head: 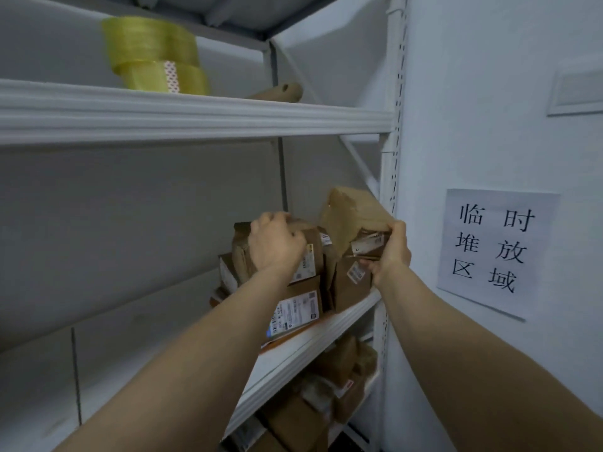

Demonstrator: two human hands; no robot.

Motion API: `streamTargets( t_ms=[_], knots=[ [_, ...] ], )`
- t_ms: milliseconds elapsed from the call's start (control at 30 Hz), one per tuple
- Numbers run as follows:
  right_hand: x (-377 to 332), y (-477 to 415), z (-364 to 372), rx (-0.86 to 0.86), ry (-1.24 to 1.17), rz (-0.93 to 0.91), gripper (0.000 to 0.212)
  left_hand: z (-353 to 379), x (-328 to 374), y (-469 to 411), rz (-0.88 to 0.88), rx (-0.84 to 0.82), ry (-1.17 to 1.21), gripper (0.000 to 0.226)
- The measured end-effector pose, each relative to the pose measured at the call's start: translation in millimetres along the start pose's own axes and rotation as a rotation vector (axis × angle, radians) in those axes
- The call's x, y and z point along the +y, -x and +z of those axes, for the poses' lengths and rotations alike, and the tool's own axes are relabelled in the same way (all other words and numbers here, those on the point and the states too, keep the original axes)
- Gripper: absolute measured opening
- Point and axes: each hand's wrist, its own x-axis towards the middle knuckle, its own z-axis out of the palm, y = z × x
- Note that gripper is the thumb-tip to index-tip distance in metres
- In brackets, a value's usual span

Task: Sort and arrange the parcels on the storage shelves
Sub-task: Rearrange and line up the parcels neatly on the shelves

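Both forearms reach up to the right end of the middle shelf. The left hand lies over the top parcel of the stack, its fingers curled over the far edge in a grip. The right hand clamps the lower end of a tilted parcel, thumb above and fingers beneath. That parcel leans up near the shelf's corner post, just beside the top parcel and above another box.

The tilted parcel is probably light, since one hand carries it by an end. Its wrap is creased and glossy with tape, so it is likely soft-sided and a little slippery. A hold across its middle, or a palm underneath, would be surer than this end grip. The boxes in the stack look stiffer and should take a grip on opposite faces.

All are brown with white printed labels. More lower parcels crowd the level beneath. Farther up, tape and a tube sit on the upper level, and a sign hangs on the wall to the right.
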Motion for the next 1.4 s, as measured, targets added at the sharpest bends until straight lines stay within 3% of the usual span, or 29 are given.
streamTargets(
  t_ms=[167,533,767,900,1033,1233,1400],
  knots=[
    [-3,-39,-14,0.082,0.233,0.012,0.033,27,22,-12,0.105,-0.103,-0.306,0.050],
    [2,-95,21,-0.027,0.617,-0.060,0.037,44,37,-53,0.067,-0.296,-0.408,0.037],
    [8,-102,43,-0.102,1.058,-0.219,0.080,42,25,-73,0.034,-0.308,-0.388,0.027],
    [9,-101,43,-0.184,1.220,-0.374,0.093,43,19,-86,0.018,-0.332,-0.321,0.035],
    [7,-113,51,-0.291,1.536,-0.491,0.079,47,23,-95,0.000,-0.333,-0.290,0.029],
    [3,-166,74,-0.438,1.581,-0.485,0.076,65,31,-130,-0.053,-0.319,-0.307,0.029],
    [1,-216,91,-0.582,1.518,-0.462,0.066,82,36,-163,-0.209,-0.356,-0.322,0.026]
  ],
)
